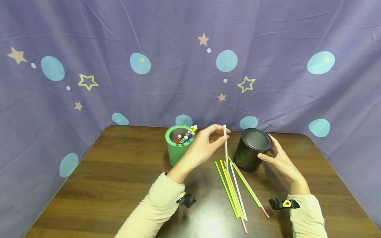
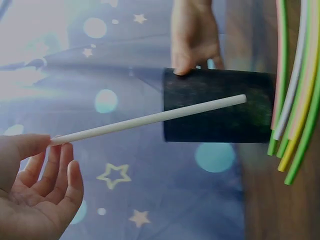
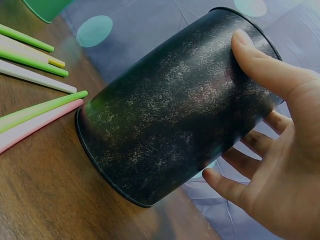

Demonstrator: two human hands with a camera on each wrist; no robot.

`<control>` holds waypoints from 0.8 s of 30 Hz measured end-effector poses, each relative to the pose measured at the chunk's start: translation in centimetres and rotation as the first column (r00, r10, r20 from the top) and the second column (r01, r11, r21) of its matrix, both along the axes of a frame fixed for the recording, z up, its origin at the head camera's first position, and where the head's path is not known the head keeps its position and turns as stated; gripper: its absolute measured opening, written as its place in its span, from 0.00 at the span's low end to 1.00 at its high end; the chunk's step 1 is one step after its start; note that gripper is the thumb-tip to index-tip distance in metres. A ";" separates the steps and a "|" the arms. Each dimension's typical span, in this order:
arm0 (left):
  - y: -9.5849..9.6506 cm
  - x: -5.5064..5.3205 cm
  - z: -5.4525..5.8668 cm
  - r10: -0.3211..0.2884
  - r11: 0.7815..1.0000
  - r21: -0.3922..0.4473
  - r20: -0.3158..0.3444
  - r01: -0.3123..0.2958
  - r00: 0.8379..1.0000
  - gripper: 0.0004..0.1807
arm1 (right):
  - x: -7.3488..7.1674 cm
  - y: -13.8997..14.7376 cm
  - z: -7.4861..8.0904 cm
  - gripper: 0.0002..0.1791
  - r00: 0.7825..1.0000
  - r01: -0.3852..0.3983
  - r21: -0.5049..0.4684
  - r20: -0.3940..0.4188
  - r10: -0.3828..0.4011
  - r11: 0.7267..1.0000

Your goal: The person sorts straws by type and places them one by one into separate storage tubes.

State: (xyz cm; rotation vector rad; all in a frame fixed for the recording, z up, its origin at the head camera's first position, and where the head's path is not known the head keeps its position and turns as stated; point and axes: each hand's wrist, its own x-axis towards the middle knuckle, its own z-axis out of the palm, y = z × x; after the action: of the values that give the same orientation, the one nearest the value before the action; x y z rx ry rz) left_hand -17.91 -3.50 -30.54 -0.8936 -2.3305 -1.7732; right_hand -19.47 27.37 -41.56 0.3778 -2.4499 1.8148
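Observation:
My left hand (image 1: 202,147) pinches a white straw (image 1: 226,148) near its top end between thumb and fingers. The straw hangs almost upright, its lower end overlapping the loose straws in the head view. In the left wrist view, the white straw (image 2: 150,119) passes in front of a black cylindrical cup (image 2: 215,122). My right hand (image 1: 281,162) holds that black cup (image 1: 248,157) from the right side, thumb on the near wall close to the rim. The cup stands open end up on the table. Several green, yellow, pink and white straws (image 1: 242,178) lie left of it.
A green cup (image 1: 175,153) stands behind my left forearm with several patterned sticks (image 1: 186,138) in it. The brown wooden table (image 1: 119,172) ends at a purple curtain (image 1: 166,89) with stars and blue spots. Black wrist straps (image 1: 187,200) sit on both sleeves.

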 end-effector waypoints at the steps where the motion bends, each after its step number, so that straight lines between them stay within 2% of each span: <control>1: 0.0 0.1 0.3 0.004 1.000 0.025 -0.005 -0.004 1.000 0.11 | 0.0 0.0 0.0 0.45 1.000 -0.001 -0.004 -0.001 0.001 1.000; 7: -0.1 0.1 2.0 0.031 0.983 0.181 -0.065 -0.019 0.997 0.11 | -0.2 0.0 0.2 0.45 1.000 0.002 0.010 0.001 -0.002 1.000; 10: 0.0 0.1 2.5 0.045 0.967 0.255 -0.096 -0.019 0.994 0.11 | -0.2 0.0 0.3 0.45 1.000 0.002 0.016 0.003 -0.002 1.000; 15: 0.9 0.0 3.0 0.050 0.932 0.363 -0.105 -0.009 0.993 0.09 | -0.1 0.0 0.2 0.46 1.000 -0.002 0.007 0.005 0.002 1.000; 19: 2.0 -0.3 2.9 0.049 0.919 0.394 -0.116 0.001 0.992 0.09 | 0.1 0.0 0.1 0.46 1.000 -0.002 0.004 0.017 0.001 1.000; 24: 3.4 -1.1 2.2 0.029 0.929 0.369 -0.110 0.013 0.994 0.09 | 0.1 0.0 0.3 0.46 0.999 0.005 0.018 0.032 -0.006 1.000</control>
State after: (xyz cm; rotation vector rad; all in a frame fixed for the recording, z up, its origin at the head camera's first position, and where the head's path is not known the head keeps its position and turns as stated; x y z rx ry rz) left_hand -19.03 -0.12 -28.34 -0.8910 -1.8382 -2.0042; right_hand -19.38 27.36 -41.30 0.3454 -2.4872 1.8117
